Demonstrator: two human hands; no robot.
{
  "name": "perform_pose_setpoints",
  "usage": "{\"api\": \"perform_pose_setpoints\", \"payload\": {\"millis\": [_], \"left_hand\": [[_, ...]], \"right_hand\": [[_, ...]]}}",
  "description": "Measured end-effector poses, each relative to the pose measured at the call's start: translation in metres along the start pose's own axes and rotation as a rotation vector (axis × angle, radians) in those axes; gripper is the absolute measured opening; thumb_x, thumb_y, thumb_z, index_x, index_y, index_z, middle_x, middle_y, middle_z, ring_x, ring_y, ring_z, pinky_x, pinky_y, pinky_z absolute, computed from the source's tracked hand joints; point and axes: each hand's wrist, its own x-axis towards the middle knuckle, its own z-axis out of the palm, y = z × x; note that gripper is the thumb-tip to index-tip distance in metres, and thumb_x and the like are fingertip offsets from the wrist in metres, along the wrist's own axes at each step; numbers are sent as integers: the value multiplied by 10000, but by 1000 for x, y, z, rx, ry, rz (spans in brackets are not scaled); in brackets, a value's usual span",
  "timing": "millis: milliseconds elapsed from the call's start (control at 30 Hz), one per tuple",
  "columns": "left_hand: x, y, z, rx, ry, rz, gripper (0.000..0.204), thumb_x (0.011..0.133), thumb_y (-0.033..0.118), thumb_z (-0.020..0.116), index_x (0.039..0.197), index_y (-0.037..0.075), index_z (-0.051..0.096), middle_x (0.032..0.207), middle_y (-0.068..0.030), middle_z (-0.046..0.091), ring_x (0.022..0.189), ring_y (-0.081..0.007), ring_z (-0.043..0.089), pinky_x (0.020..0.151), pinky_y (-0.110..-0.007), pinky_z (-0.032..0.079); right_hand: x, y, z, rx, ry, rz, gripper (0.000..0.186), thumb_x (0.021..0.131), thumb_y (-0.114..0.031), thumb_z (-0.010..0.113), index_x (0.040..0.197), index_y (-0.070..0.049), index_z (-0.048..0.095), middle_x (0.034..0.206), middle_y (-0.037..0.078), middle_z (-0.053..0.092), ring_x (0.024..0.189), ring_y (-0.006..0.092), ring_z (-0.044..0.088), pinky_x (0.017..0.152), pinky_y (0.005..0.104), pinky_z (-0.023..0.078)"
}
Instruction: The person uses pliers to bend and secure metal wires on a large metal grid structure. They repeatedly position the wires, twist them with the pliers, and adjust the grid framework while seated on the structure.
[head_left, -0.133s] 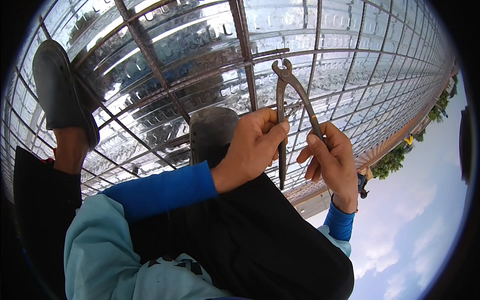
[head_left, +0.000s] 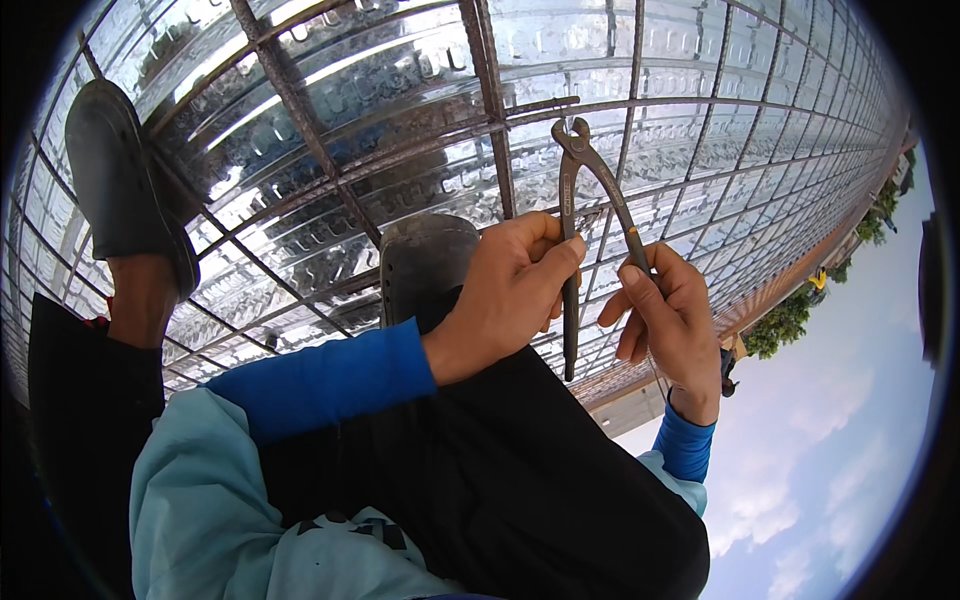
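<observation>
Dark steel end-cutting pincers [head_left: 578, 150] are held up in front of me, jaws toward the top and parted, handles spread. My left hand [head_left: 515, 285] is closed round the left handle, thumb against its side, and that handle's end sticks out below the fingers. The thumb and forefinger of my right hand [head_left: 668, 310] pinch the end of the right handle; its other fingers are loosely curled. Thin wire [head_left: 592, 218] shows just behind the handles; whether a hand holds it, I cannot tell. Under the tool lies a grid of rusty steel bars [head_left: 490, 75].
Shiny ribbed metal sheeting [head_left: 560, 40] lies beneath the bars. My feet stand on the grid in dark shoes, one shoe [head_left: 110, 160] at the left, the other [head_left: 425, 255] by my left hand. A person [head_left: 728, 370], partly hidden, and trees [head_left: 785, 322] show at the far right.
The pincers have shifted slightly to the right and tilted a little, with both hands moving along with them. The jaws look turned slightly. The grip is the same.
</observation>
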Motion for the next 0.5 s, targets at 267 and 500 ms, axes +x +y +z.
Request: {"api": "perform_pose_setpoints", "payload": {"millis": [267, 500], "left_hand": [[5, 4, 0, -29, 20, -13, 269, 1041, 207, 624, 960, -47, 653, 722, -58, 666, 468, -55, 539, 395, -218, 386], [5, 13, 7, -96, 22, -51, 274, 1036, 199, 621, 932, -52, 654, 721, -69, 656, 457, -83, 545, 384, -236, 379]], "right_hand": [[1, -3, 1, -39, 21, -55, 291, 1088, -251, 545, 1156, 29, 588, 708, 99, 714, 400, 88, 589, 349, 184, 415], [-7, -13, 4, -50, 18, -36, 349, 1091, -228, 526, 1302, 47, 571, 698, 59, 670, 423, 72, 560, 384, 200, 400]]}}
